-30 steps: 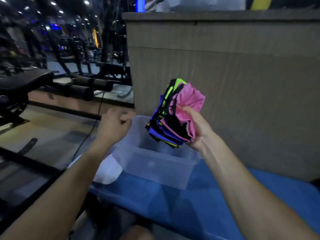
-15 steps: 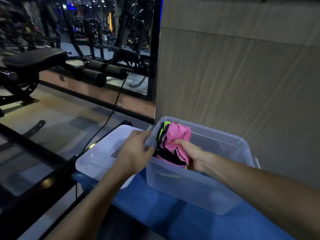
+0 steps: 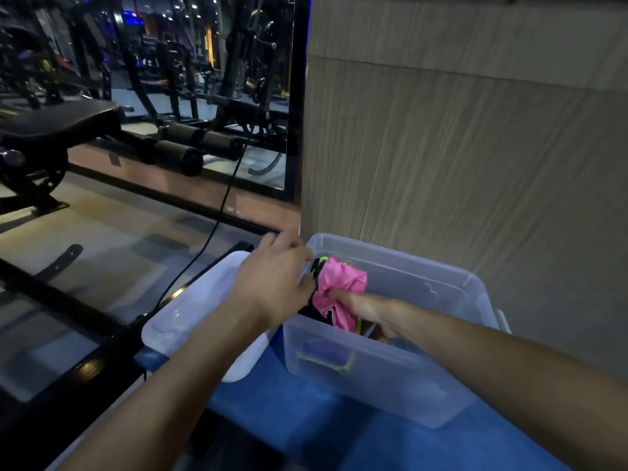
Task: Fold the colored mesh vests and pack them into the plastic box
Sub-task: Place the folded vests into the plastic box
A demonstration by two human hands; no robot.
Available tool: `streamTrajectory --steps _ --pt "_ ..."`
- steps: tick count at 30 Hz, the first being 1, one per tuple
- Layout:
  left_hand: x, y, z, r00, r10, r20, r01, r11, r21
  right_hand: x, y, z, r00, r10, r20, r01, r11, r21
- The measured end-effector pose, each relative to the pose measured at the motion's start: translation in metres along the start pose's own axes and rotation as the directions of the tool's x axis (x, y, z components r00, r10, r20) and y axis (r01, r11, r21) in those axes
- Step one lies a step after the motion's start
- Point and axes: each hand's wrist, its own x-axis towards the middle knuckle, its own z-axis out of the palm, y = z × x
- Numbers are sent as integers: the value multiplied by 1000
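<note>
A clear plastic box (image 3: 452, 338) stands on a blue mat (image 3: 323, 426). My right hand (image 3: 365, 309) reaches over the near wall and grips a folded stack of mesh vests (image 3: 334, 290), pink on top with black, green and blue layers beneath, inside the box at its left end. My left hand (image 3: 272, 283) rests at the box's left rim, fingers touching the stack's left side. The stack's lower part shows faintly through the front wall.
The box's white lid (image 3: 190, 321) lies to the left, partly under my left arm. A wood-grain wall (image 3: 458, 147) rises right behind the box. Black gym machines (image 3: 136, 130) and a cable (image 3: 204, 239) fill the left.
The stack went from held up in the air down into the box. My left hand moved from mid-air to the box's left rim against the stack.
</note>
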Motion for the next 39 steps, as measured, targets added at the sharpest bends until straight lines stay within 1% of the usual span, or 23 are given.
streamTrajectory --steps 1,2,3,4,5,6,8,10,12,14,16,17,19,20,22,24,28,30,32,34,35,37,39 --pt "13 8 1 996 84 -27 -85 995 -52 -5 -3 -2 999 -27 -30 25 999 -40" --pt "27 17 2 987 161 19 -157 978 -136 -9 -5 -5 996 -71 -58 64 992 -110" --pt "41 26 7 966 225 130 -195 958 -211 -11 -7 -8 988 -126 -93 105 974 -202" --pt "52 31 13 923 256 289 -194 954 -227 -14 -9 -10 978 -170 -119 130 949 -289" --pt "61 34 20 866 261 426 -198 962 -188 -21 -11 -11 971 -200 -130 146 929 -341" --pt "69 30 25 821 221 526 -198 975 -101 -23 -12 -12 968 -218 -128 160 920 -358" --pt "80 20 30 810 143 569 -183 983 13 -25 -13 -12 946 -307 -104 250 894 -372" --pt "84 13 32 813 173 556 -241 969 51 -29 -10 -11 906 -418 -62 370 856 -362" --pt "83 12 30 767 195 611 -326 939 110 -27 -5 -8 895 -445 32 424 825 -373" --pt "83 12 24 694 155 703 -357 922 149 -29 -4 -7 911 -403 83 396 803 -445" --pt "83 9 17 633 117 765 -317 941 119 -36 -7 -4 941 -326 94 318 750 -580" --pt "84 8 17 618 115 778 -308 945 105 -40 -10 -2 943 -314 113 312 712 -629" --pt "84 10 23 616 106 781 -339 930 142 -43 -16 -1 947 -295 124 299 679 -670" --pt "82 11 29 624 94 776 -351 920 171 -47 -18 -5 957 -255 136 279 698 -659" --pt "81 16 31 640 52 766 -360 902 239 -48 -16 -17 965 -214 154 264 799 -541" --pt "82 25 20 649 20 761 -362 887 286 -57 -11 -35 955 -238 176 292 861 -416" --pt "86 66 -13 671 52 740 -384 878 286 -72 16 -66 936 -341 83 351 917 -190" --pt "84 102 -24 685 90 723 -425 856 296 -82 38 -83 910 -414 5 412 906 -91" --pt "87 143 -25 716 157 680 -482 817 318 -94 65 -102 860 -496 -122 502 865 25" --pt "92 189 -17 731 287 619 -566 762 315 -110 102 -123 805 -544 -236 582 803 132" --pt "95 214 -10 722 348 598 -605 737 302 -118 125 -134 773 -561 -297 621 764 173" --pt "99 268 7 676 445 587 -672 699 245 -132 182 -159 715 -530 -457 674 696 248" --pt "98 326 29 615 537 577 -726 671 150 -147 250 -186 695 -383 -609 664 667 338"
